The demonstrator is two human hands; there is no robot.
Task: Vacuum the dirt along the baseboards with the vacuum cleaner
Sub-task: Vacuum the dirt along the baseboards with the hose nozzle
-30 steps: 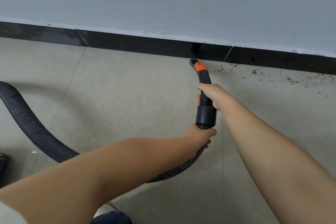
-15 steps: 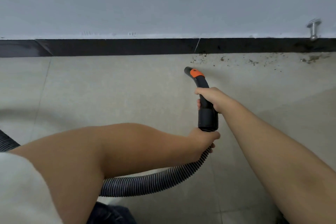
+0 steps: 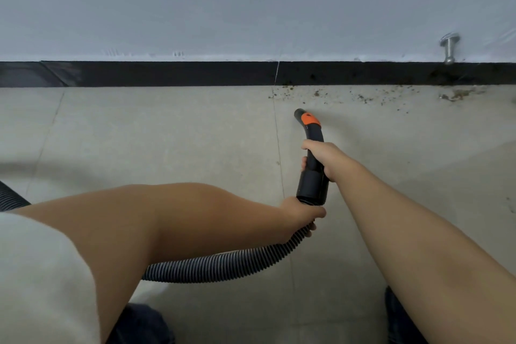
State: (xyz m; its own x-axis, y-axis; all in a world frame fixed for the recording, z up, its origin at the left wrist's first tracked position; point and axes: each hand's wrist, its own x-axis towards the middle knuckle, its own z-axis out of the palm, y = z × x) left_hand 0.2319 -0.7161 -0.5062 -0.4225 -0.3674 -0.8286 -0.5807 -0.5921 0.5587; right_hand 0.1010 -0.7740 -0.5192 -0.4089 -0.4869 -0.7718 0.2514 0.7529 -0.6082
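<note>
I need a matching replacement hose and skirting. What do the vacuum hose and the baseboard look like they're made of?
The hose: ribbed flexible plastic, dark, judging by its corrugated rings. The baseboard: glossy black, probably tile or stone, since it reflects light and shows a joint line; not certain.

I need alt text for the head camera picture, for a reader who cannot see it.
A right hand grips a black vacuum nozzle and a left hand holds its ribbed hose, the tip short of brown dirt along a black baseboard.
</note>
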